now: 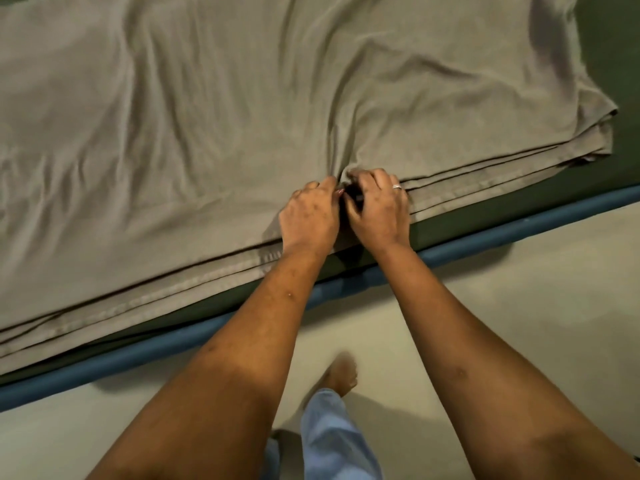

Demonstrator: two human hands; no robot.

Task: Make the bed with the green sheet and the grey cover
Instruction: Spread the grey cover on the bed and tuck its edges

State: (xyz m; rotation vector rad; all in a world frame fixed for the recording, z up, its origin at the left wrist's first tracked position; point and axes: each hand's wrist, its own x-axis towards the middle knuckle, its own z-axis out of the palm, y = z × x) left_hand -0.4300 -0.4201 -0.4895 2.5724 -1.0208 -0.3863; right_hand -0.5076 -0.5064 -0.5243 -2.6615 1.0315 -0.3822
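From the blue rail (pixel 104 367) upward, I see the grey cover (pixel 173 116) lying folded in layers. My left hand (pixel 308 216) and right hand (pixel 379 209) pinch its near edge, side by side. Pulling a single layer could bunch the cover and drag the green sheet (pixel 519 206) loose.

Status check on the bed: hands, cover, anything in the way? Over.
Both pinching near edge of grey cover: left hand, right hand. Cover folded in layers, wrinkled, lying on green sheet. Nothing seen blocking.
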